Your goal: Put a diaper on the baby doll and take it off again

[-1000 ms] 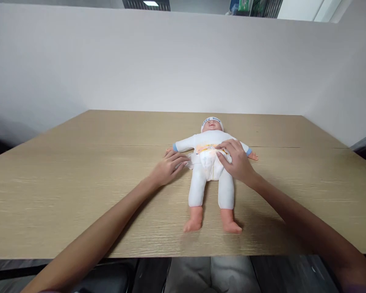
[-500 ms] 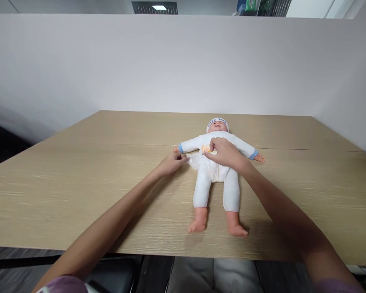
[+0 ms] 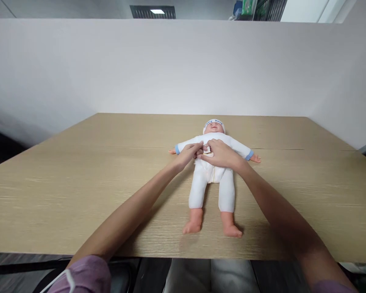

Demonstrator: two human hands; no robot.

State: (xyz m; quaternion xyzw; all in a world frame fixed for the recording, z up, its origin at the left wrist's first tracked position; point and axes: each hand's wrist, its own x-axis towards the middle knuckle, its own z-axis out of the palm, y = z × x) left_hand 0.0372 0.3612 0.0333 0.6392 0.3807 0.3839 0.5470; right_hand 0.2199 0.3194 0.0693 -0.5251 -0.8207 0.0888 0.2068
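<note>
A baby doll (image 3: 212,191) in a white suit with blue cuffs and a white cap lies on its back on the wooden table (image 3: 79,183), feet toward me. A white diaper (image 3: 212,171) is wrapped round its hips. My left hand (image 3: 188,154) has its fingers pinched on the diaper's left side flap, pulled over onto the doll's belly. My right hand (image 3: 220,153) rests on the belly with fingers curled, pressing the diaper's front waistband. The fingertips of both hands meet at the waist.
White partition walls (image 3: 171,65) close off the table at the back and right side. The table's near edge runs just below the doll's feet, with my lap under it. Bare tabletop lies to the left and right of the doll.
My left hand has drawn the diaper's side flap from the table beside the doll up onto its belly. My right hand slid from the doll's hip to the waist centre.
</note>
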